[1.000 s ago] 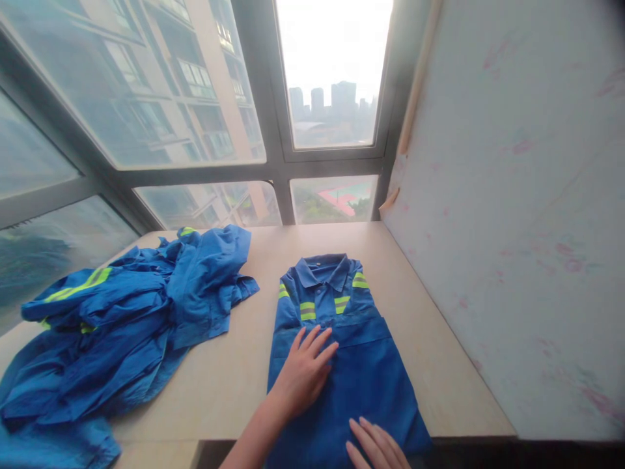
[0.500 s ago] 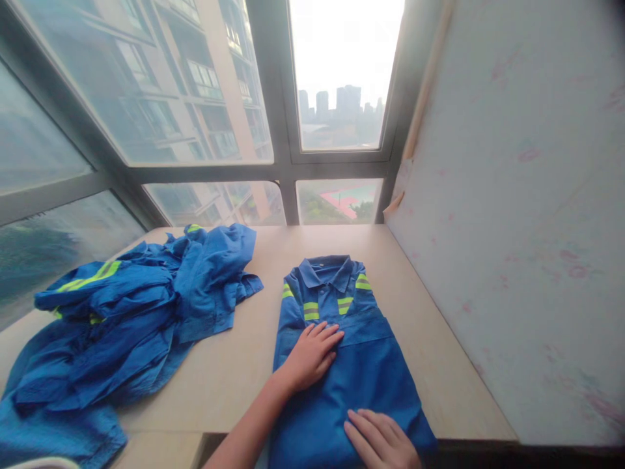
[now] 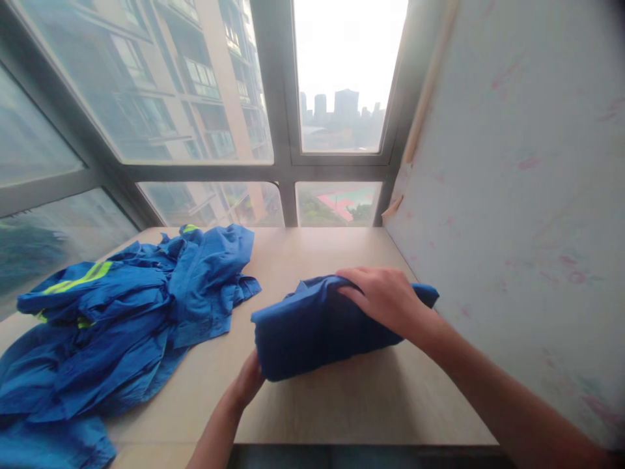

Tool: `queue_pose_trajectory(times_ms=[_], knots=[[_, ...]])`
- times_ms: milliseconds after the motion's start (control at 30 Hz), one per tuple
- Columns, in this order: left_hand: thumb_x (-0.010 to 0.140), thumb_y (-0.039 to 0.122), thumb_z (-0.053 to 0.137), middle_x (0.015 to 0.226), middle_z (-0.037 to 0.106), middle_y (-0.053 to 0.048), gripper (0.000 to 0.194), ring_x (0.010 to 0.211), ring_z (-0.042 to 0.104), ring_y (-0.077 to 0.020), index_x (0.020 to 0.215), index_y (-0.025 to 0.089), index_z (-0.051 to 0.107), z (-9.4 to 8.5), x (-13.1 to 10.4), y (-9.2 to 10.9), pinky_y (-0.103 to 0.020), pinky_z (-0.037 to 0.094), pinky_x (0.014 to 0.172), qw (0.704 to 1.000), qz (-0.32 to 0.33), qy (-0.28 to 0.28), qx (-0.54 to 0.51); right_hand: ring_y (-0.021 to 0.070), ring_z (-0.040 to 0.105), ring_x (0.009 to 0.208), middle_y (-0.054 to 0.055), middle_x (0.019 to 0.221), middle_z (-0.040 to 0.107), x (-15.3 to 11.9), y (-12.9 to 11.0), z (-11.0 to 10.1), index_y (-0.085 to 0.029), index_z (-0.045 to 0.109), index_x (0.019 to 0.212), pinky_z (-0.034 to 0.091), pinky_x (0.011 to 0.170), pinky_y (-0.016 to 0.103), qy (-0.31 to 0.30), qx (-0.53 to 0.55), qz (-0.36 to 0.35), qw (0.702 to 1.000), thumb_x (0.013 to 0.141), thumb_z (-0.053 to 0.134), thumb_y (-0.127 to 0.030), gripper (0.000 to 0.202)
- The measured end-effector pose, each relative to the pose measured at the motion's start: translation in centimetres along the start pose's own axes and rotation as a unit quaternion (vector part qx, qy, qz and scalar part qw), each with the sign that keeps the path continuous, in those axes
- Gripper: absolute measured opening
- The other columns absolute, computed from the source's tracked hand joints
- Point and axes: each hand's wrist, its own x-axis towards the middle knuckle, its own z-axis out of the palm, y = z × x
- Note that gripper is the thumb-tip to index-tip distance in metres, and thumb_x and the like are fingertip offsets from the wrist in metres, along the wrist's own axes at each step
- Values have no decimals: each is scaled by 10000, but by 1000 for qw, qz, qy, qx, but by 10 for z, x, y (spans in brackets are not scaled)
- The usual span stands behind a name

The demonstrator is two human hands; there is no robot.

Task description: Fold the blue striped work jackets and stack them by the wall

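A blue work shirt (image 3: 322, 332) is folded into a thick bundle, tilted with its near side raised off the tabletop. My right hand (image 3: 378, 296) grips it from above, thumb and fingers closed over the upper edge. At the lower left corner my left hand (image 3: 251, 378) holds the bundle, its fingers hidden behind and under the cloth. The collar and reflective strips of this shirt are out of sight now.
A crumpled blue garment (image 3: 146, 306) with yellow-green reflective bands lies on the left of the pale tabletop (image 3: 322, 410). Framed windows (image 3: 288, 176) rise behind the table. A flower-patterned wall (image 3: 512, 215) borders the right side.
The shirt, which lay flat with its collar away from me, is now folded over and lifted at the near side. My hands went from resting flat on it to holding it.
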Motion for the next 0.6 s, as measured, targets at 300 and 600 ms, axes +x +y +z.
queue_pose_trajectory(times_ms=[300,600], knots=[[838,468,615,1211,685,-174,517,1144,637,-309,1200,100,628,41,19,-16,-475,459,1043,990,-114,59,-53,229,600,1071,102,1227,600,80,39,114,-157,592,1204,497,933,454,-48,-25,125,991,942,586,-401,358],[886,487,541,1251,660,-169,496,1200,599,-310,1210,117,599,55,27,-34,-467,447,1054,990,-115,74,-12,310,462,1241,163,1400,500,-27,85,214,-167,562,1333,393,1008,449,52,-20,253,966,948,408,-339,448]])
